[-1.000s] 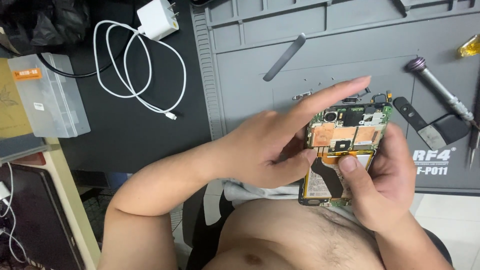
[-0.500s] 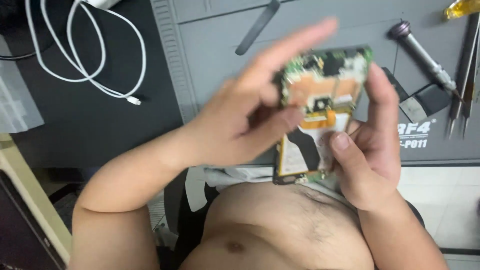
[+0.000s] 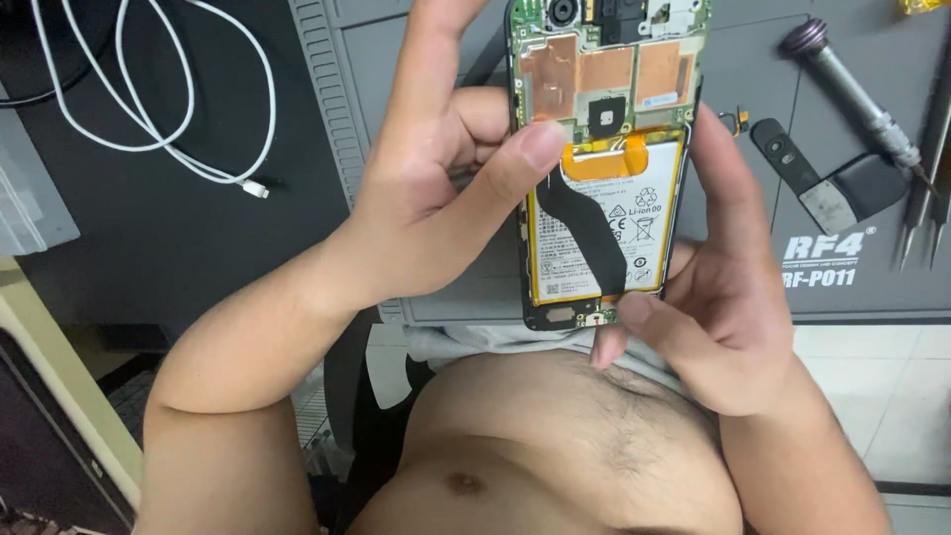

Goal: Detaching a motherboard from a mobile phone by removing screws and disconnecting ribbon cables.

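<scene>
An opened phone [image 3: 602, 159] with its back cover off is held upright in front of me, showing a green board with copper shields, a white battery and a black flex cable. My right hand [image 3: 723, 297] grips its right edge and bottom corner. My left hand [image 3: 436, 188] presses its thumb against the left edge near the board, fingers raised behind the phone.
A grey repair mat [image 3: 852, 287] lies on the black desk. On it are a screwdriver [image 3: 852, 94], a small black and silver part [image 3: 827, 188] and tweezers [image 3: 926, 213]. A white cable [image 3: 168, 129] coils at the left. A clear plastic box [image 3: 30, 198] sits at the far left.
The phone has been lifted closer to the camera and turned more upright. My left thumb moved onto its left edge. The view shifted down and left over the desk.
</scene>
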